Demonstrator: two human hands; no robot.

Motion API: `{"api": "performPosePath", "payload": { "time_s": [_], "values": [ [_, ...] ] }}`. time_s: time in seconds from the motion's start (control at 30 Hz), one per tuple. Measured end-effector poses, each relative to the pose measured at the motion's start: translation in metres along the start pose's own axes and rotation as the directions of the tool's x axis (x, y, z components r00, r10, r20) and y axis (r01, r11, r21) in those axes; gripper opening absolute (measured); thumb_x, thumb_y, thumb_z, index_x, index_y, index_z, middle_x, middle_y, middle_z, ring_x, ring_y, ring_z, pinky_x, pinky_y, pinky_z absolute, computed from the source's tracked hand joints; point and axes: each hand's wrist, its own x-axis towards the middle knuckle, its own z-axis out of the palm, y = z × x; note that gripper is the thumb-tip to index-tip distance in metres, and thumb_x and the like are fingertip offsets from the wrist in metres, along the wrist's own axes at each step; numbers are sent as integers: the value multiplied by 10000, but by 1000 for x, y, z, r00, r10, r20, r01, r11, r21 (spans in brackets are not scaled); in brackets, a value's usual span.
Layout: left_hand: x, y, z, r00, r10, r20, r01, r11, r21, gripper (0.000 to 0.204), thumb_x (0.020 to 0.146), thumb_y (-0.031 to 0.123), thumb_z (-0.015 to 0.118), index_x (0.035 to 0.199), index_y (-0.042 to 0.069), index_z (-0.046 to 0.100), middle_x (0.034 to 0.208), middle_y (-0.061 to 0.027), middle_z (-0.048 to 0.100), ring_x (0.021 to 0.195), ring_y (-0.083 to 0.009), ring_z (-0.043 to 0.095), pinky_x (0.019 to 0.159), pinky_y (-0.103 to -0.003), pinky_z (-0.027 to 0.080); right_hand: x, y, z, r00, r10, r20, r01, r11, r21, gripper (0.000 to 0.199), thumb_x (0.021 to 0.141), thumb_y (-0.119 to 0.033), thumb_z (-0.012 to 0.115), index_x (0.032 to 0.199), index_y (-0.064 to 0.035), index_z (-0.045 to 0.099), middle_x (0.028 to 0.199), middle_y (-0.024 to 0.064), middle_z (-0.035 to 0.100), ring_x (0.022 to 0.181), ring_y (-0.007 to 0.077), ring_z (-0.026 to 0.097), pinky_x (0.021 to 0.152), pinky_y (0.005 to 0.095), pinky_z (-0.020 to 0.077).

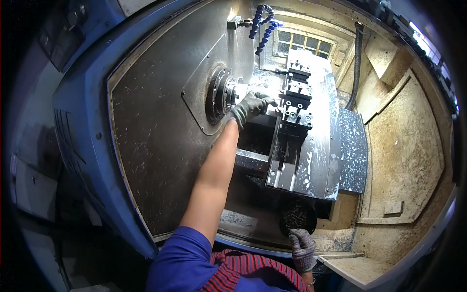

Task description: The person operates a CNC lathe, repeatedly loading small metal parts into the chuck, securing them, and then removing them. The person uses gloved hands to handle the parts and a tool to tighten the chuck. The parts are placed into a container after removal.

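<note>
My left hand [250, 106], in a grey-green work glove, reaches deep into a lathe. Its fingers are closed just right of the round spindle chuck [222, 95] and left of the tool holders [297, 91]. Whatever they pinch, if anything, is too small to make out. Low at the front, my right hand [303, 248], in a grey knitted glove, grips the near edge of a round black pan [312, 225]. Many small dark metal pieces [296, 217] lie in the pan.
The tool slide [321, 160], spotted with white coolant, stands right of the spindle. Blue segmented coolant hoses [265, 29] hang at the back. A dark corrugated hose [357, 68] runs down the right. Stained beige housing walls [404, 151] close off the right side.
</note>
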Motion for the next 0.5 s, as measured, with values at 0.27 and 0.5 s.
{"api": "performPosePath", "payload": {
  "time_s": [0.27,0.5],
  "values": [
    [-8,4,0,999,-46,-10,47,994,100,210,886,244,632,882,61,734,515,47,489,461,-54,391,444,-234,315,-2,4,0,1000,-10,-7,10,1000,6,102,825,-34,625,911,3,665,841,135,640,796,256,625,745,339,485],
    [-4,0,-2,997,-72,-31,76,984,161,204,880,259,635,884,84,740,543,32,511,484,-62,411,452,-242,317,-2,11,2,1000,-12,-1,12,1000,0,104,818,-30,631,910,2,665,846,137,643,798,260,631,744,334,491]
  ]
}}
